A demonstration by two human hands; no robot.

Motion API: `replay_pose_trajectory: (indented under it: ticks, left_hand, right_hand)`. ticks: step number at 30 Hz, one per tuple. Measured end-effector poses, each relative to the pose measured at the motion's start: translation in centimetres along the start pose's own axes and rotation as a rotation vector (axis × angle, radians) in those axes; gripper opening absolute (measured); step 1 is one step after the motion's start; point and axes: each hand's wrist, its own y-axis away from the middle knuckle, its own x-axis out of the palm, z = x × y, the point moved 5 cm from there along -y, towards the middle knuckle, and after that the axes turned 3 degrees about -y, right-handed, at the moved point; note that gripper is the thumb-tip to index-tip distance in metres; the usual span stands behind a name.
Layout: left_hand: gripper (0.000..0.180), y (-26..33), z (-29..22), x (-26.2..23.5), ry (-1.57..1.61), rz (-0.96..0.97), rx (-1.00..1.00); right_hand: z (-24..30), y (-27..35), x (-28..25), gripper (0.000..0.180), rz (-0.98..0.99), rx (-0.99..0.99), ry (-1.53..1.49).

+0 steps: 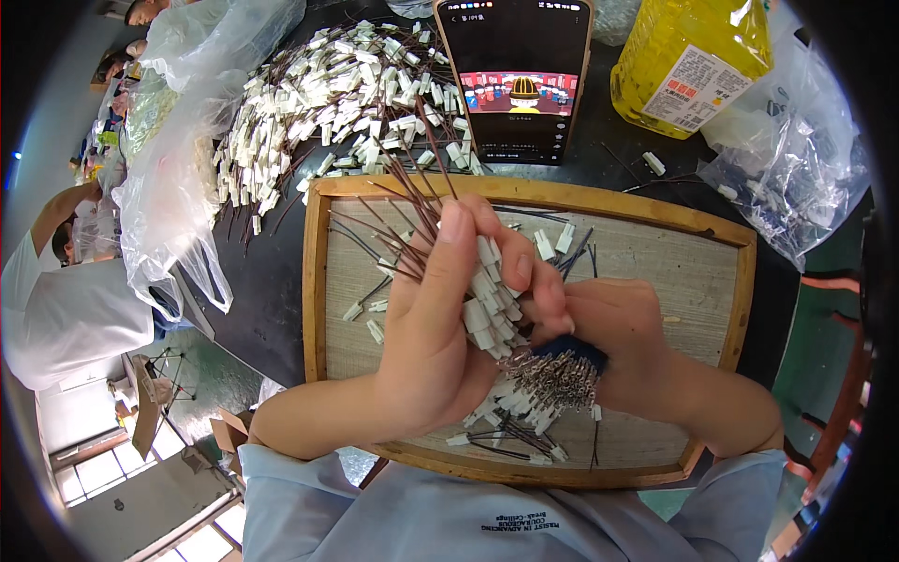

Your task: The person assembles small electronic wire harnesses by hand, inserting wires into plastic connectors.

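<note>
My left hand [426, 342] is closed around a bundle of brown wires with white plastic connectors [492, 304]; the wires fan out past the thumb. Close against it, my right hand [623, 323] grips a bundle of dark wires with bare metal terminals [557, 375] at the ends, pointing toward me. Both hands meet above a wood-framed tray [315, 281]. More white connectors on dark wires [552, 242] lie on the tray behind the hands, and others sit below them. The fingertips of the right hand are partly hidden behind the left hand and the bundles.
Beyond the tray lies a big pile of white connectors on brown wires [356, 94]. A phone [520, 131] stands upright next to a jug of yellow liquid [693, 66]. Clear plastic bags [178, 197] flank the table. A person in a pale shirt [75, 318] is at the left.
</note>
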Motion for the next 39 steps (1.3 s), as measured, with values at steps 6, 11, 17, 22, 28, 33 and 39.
replay_pose_trajectory:
  ticks: [6,11,17,22,28,33,39]
  left_hand:
    - [0.023,-0.6,-0.9,0.2,-0.071,-0.026,-0.144]
    - [0.027,-1.3,-2.6,0.2,-0.214,0.1,-0.09]
    - [0.029,-2.0,-4.7,-0.6,-0.238,0.123,-0.017]
    - [0.026,-2.1,-6.4,-0.6,-0.199,0.302,-0.04]
    - [0.022,-2.3,-4.5,-1.4,-0.291,0.307,-0.113]
    - [0.026,-1.5,-3.9,-1.7,-0.432,0.33,-0.155]
    - [0.029,-1.3,-3.3,-2.4,-0.531,0.36,-0.254]
  right_hand:
    - [0.2,-0.4,0.0,0.02,0.068,0.003,-0.12]
    - [0.1,-0.4,0.0,0.019,-0.005,0.11,-0.333]
    - [-0.1,-0.8,-1.4,0.013,-0.078,0.233,-0.354]
    - [-0.4,-0.5,-1.2,0.014,-0.093,0.395,-0.532]
    - [-0.6,-0.5,-1.1,0.012,-0.284,0.237,-0.439]
    - [-0.9,0.1,-1.1,0.014,-0.24,0.321,-0.398]
    - [-0.2,0.5,-1.5,0.016,-0.047,0.747,-0.41]
